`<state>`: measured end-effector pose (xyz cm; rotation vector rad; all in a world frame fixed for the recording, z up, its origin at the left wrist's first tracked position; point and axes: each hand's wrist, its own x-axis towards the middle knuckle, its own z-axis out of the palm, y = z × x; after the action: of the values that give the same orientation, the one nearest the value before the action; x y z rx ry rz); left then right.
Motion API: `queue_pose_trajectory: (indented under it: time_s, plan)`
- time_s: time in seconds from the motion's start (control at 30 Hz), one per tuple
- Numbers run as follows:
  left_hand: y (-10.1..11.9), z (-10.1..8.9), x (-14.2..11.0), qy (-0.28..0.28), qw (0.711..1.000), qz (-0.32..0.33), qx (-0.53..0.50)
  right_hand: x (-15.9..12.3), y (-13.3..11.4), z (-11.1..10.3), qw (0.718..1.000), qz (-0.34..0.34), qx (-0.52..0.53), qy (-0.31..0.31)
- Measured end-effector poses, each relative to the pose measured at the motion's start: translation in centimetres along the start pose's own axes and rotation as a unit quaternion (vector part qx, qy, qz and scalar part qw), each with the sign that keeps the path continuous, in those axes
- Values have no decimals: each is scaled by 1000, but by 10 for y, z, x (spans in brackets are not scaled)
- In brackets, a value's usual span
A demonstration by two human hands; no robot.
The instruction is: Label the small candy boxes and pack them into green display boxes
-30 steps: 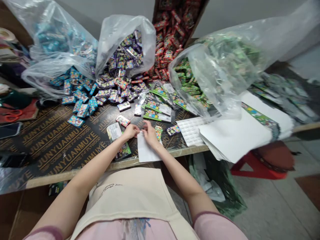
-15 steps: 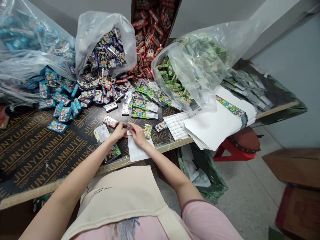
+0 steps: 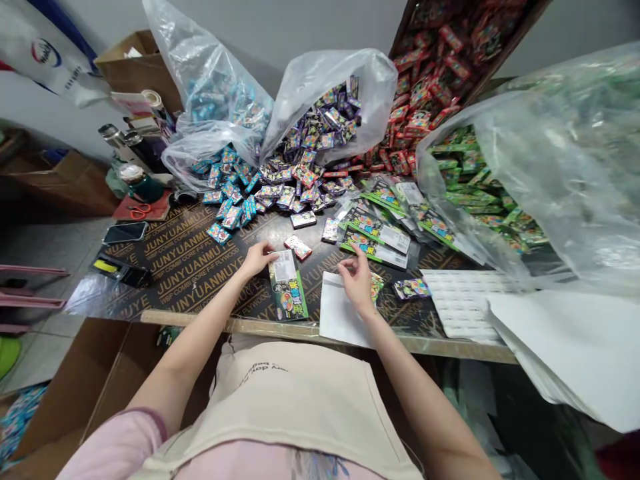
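1. Two bare hands reach out over the near edge of the table (image 3: 165,263), forearms stretched forward from the body.
2. The left hand (image 3: 257,258) lies palm down, fingers curled onto the far left corner of a green packet (image 3: 287,293), pinching its top edge; the packet lies flat on the table, just near of the red box (image 3: 299,247).
3. The right hand (image 3: 356,283) hovers over the far edge of a white sheet (image 3: 337,313), fingers loosely bent and narrow; I cannot tell whether they grip anything. The sheet overhangs the table's near edge, right of the packet.
4. The table is dark plywood with printed lettering. At its left end lie a phone (image 3: 125,232) and red scissors (image 3: 141,209); the floor shows beyond.
5. A label sheet (image 3: 463,303) and a stack of white paper (image 3: 570,347) lie to the right.
6. Far left, a clear bag (image 3: 210,87) holds blue boxes, which spill onto the table.
7. Beside it, a second clear bag (image 3: 325,77) holds purple boxes, also spilling.
8. Far right of centre, a crate (image 3: 450,47) leans full of red boxes.
9. At right, a large clear bag (image 3: 565,173) holds green packets; more lie flat between it and the hands.
10. A cardboard box (image 3: 135,67) stands far left.
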<state>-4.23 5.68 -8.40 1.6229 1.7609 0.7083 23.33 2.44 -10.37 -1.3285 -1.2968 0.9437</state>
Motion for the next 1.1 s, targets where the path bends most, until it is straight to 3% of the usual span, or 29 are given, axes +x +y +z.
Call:
queue_pose_trajectory:
  time_s: [0.13, 0.23, 0.33, 0.4, 0.5, 0.77, 0.9, 1.1]
  plan:
    - [27, -1, -17, -24, 993, 84, -84, 13, -62, 7, 998, -29, 42, -31]
    - [48, -7, -36, -26, 970, 201, -136, 21, -102, 16, 988, -7, 99, -121]
    - [58, -12, -51, -8, 956, 265, -129, 24, -123, 28, 961, 52, 137, -235]
    - [60, -13, -56, 2, 955, 274, -116, 24, -127, 35, 942, 88, 143, -290]
    - [59, -13, -59, 9, 961, 255, -105, 24, -127, 42, 933, 108, 123, -321]
    - [61, -13, -62, 8, 968, 227, -106, 29, -117, 51, 945, 75, 66, -312]
    - [70, -11, -64, 48, 971, 210, -106, 27, -113, 52, 949, 74, 68, -297]
    - [85, -7, -62, 41, 981, 178, -70, 27, -107, 52, 942, 156, 117, -272]
